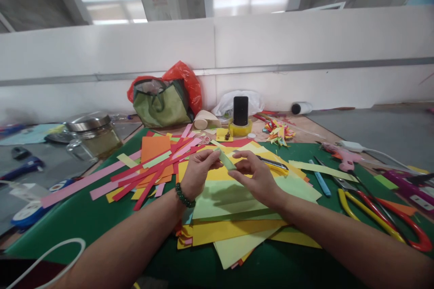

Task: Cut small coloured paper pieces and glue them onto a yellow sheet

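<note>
My left hand (198,172) and my right hand (255,175) meet over a stack of yellow and light green paper sheets (233,216). Both pinch a short pale green paper strip (224,158) between thumb and fingers, one hand at each end. A green bead bracelet (184,196) sits on my left wrist. A yellow utility knife (274,164) lies on the sheets just behind my right hand.
Red, pink and orange paper strips (145,171) fan out at the left on the green mat (81,216). Red and yellow scissors (379,210), a blue pen (320,183) and a pink glue gun (342,155) lie at the right. A glass jar (93,137), green bag (161,103) and phone (240,110) stand behind.
</note>
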A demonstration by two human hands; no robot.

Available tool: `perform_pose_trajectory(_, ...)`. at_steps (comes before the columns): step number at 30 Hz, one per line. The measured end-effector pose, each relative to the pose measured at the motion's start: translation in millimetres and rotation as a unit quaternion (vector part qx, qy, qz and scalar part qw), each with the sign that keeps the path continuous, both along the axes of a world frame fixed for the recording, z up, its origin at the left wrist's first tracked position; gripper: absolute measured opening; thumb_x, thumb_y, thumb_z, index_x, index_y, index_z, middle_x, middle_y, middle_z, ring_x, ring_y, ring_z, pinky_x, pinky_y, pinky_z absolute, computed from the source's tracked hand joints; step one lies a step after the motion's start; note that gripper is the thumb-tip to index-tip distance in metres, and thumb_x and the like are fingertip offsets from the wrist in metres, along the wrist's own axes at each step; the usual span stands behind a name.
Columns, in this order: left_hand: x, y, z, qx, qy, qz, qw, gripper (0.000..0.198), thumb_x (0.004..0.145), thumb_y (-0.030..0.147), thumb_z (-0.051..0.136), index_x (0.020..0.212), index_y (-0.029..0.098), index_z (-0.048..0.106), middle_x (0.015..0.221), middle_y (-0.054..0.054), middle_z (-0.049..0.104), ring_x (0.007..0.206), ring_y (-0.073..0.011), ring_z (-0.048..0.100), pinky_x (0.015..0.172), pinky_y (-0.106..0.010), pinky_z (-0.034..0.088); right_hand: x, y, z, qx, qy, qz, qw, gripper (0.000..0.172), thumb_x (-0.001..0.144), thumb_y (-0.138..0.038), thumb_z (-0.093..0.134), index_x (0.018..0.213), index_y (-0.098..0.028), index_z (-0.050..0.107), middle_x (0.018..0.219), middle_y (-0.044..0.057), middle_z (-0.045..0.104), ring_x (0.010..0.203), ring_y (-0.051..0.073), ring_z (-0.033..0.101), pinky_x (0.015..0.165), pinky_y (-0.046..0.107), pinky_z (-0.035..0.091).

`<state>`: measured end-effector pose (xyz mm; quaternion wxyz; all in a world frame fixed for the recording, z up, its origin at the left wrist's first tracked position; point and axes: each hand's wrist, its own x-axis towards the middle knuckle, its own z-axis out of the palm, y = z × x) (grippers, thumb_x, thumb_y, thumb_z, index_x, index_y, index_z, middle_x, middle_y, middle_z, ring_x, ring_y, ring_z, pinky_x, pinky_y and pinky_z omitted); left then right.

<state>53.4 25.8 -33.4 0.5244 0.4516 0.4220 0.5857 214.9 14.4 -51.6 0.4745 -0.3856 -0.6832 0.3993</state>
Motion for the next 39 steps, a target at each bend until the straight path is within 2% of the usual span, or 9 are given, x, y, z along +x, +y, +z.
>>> perform_pose_trajectory(4,-1,0,-0.4,0.012,0.009,0.006,1.0,0.04,0.05,0.051,0.083,0.06,0.015,0.069,0.054,0.002,0.062,0.051,-0.0076,0.055,0.055,-0.02,0.049,2,2,-1.8,0.041,-0.008,-0.012,0.999,0.035,0.067,-0.036,0.074,0.093,-0.022,0.053,0.095,0.004,0.063,0.078,0.017,0.063,0.079,0.035,0.052)
perform_pose_trajectory(16,2,-3,-5.7,0.035,0.043,-0.016,0.998,0.036,0.058,0.049,0.08,0.058,0.015,0.067,0.054,0.001,0.062,0.052,-0.009,0.057,0.056,-0.021,0.049,2,3,-0.8,0.03,-0.092,-0.018,0.995,0.025,0.077,-0.038,0.061,0.063,-0.019,0.055,0.061,0.0,0.057,0.058,0.013,0.05,0.055,0.026,0.041)
perform_pose_trajectory(22,-1,1,-3.6,0.021,0.028,-0.018,0.999,0.036,0.055,0.048,0.081,0.058,0.015,0.067,0.055,0.001,0.062,0.053,-0.0087,0.055,0.057,-0.022,0.048,11,10,10.9,0.05,-0.138,0.028,0.989,0.026,0.081,-0.043,0.055,0.074,-0.019,0.061,0.069,0.002,0.063,0.061,0.013,0.052,0.057,0.025,0.041)
perform_pose_trajectory(24,-5,3,-0.9,0.014,0.015,-0.002,1.0,0.036,0.053,0.048,0.082,0.059,0.015,0.068,0.055,0.002,0.061,0.053,-0.0084,0.054,0.056,-0.021,0.047,27,21,21.1,0.066,-0.176,-0.007,0.982,0.029,0.083,-0.046,0.052,0.084,-0.019,0.062,0.077,0.003,0.066,0.065,0.014,0.056,0.06,0.026,0.043)
perform_pose_trajectory(28,-12,8,3.6,-0.011,-0.008,0.017,1.0,0.035,0.051,0.045,0.084,0.06,0.016,0.067,0.056,0.003,0.058,0.054,-0.007,0.052,0.053,-0.018,0.043,65,46,35.7,0.02,-0.433,-0.145,0.889,0.028,0.084,-0.045,0.054,0.082,-0.019,0.065,0.084,0.008,0.069,0.076,0.021,0.061,0.061,0.028,0.04)
perform_pose_trajectory(30,-16,11,3.8,-0.022,-0.016,0.002,1.0,0.036,0.051,0.045,0.084,0.061,0.016,0.067,0.059,0.002,0.058,0.057,-0.007,0.053,0.053,-0.017,0.043,76,55,34.2,-0.036,-0.542,-0.141,0.827,0.028,0.078,-0.045,0.061,0.088,-0.019,0.067,0.093,0.01,0.07,0.083,0.025,0.063,0.057,0.028,0.037)
perform_pose_trajectory(33,-21,16,2.2,-0.011,-0.022,-0.048,0.999,0.038,0.053,0.048,0.083,0.06,0.015,0.065,0.061,0.002,0.059,0.06,-0.0081,0.055,0.055,-0.017,0.045,79,63,26.8,-0.067,-0.599,-0.112,0.79,0.025,0.075,-0.039,0.065,0.087,-0.018,0.068,0.094,0.012,0.07,0.085,0.027,0.064,0.054,0.028,0.035)
perform_pose_trajectory(36,-26,21,0.5,0.014,-0.019,-0.083,0.996,0.037,0.056,0.048,0.083,0.06,0.015,0.066,0.063,0.001,0.06,0.062,-0.0091,0.056,0.057,-0.019,0.047,80,64,26.7,-0.058,-0.588,-0.12,0.797,0.02,0.076,-0.036,0.063,0.083,-0.017,0.066,0.09,0.012,0.07,0.082,0.026,0.064,0.054,0.028,0.036)
perform_pose_trajectory(39,-30,24,-0.4,0.021,-0.019,-0.1,0.995,0.034,0.059,0.046,0.082,0.063,0.015,0.067,0.065,0.0,0.061,0.062,-0.0096,0.057,0.059,-0.021,0.048,85,55,38.5,-0.017,-0.479,-0.138,0.867,0.022,0.076,-0.036,0.06,0.09,-0.018,0.06,0.083,0.008,0.069,0.074,0.022,0.063,0.056,0.028,0.041)
